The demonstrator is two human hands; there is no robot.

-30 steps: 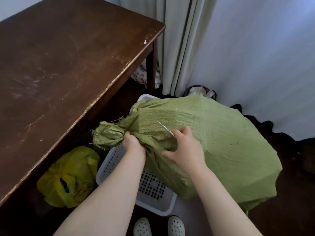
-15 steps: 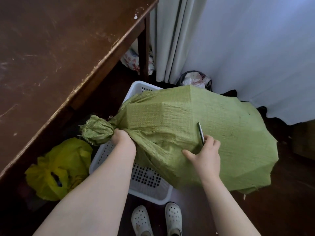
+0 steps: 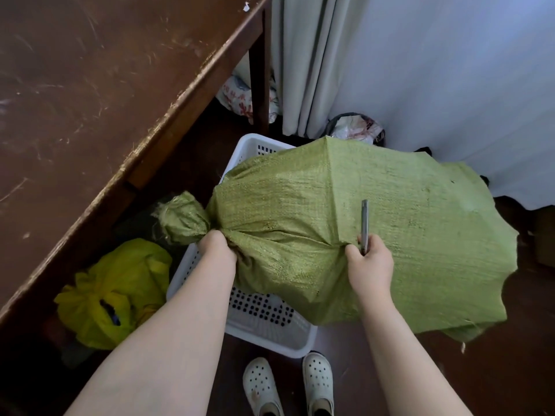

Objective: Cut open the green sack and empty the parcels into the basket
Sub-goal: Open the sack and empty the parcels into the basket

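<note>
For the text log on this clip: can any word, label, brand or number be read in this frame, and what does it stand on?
No text can be read anywhere.
On the woven green sack: no print visible.
On the crumpled yellow plastic bag: dark marks, too blurred to read.
On the white bag in the black bin: red print, too blurred to read.
On the slim metal cutter: no legible marking.

The blade [image 3: 364, 223] carried along the green sack [image 3: 420, 235]
The right hand [image 3: 371, 265] has been drawn rightward, well apart from the left hand [image 3: 217, 247], and the blade turned from slanting to pointing straight away.
</note>
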